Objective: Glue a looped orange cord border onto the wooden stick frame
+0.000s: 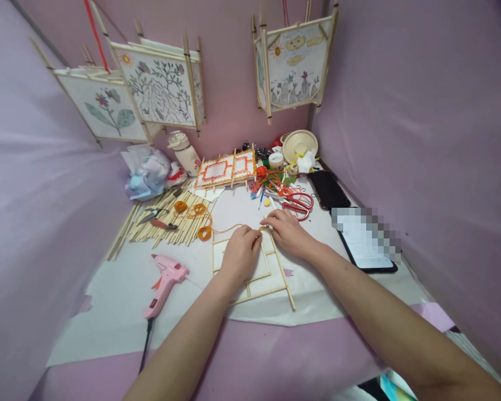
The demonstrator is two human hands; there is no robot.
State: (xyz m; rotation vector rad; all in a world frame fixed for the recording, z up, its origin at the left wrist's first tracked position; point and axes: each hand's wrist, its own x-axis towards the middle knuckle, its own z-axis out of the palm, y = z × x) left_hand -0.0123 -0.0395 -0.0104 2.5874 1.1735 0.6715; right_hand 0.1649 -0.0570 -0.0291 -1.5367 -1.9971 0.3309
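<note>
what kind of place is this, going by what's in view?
Probably a small handicraft workspace: there's a pink glue gun on the table, a pile of thin sticks beyond it, and stick-framed drawings hanging above. Both hands are at a stick frame.

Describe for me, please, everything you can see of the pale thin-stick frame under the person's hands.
The pale thin-stick frame looks like wood or bamboo: an outer four-sided outline, a smaller one inside and short sticks bridging them. It lies flat on the white table covering, one stick end jutting towards the person. The bare left hand hides part of it; the bare right hand is at its far edge, where orange yarn shows between the fingertips.
</note>
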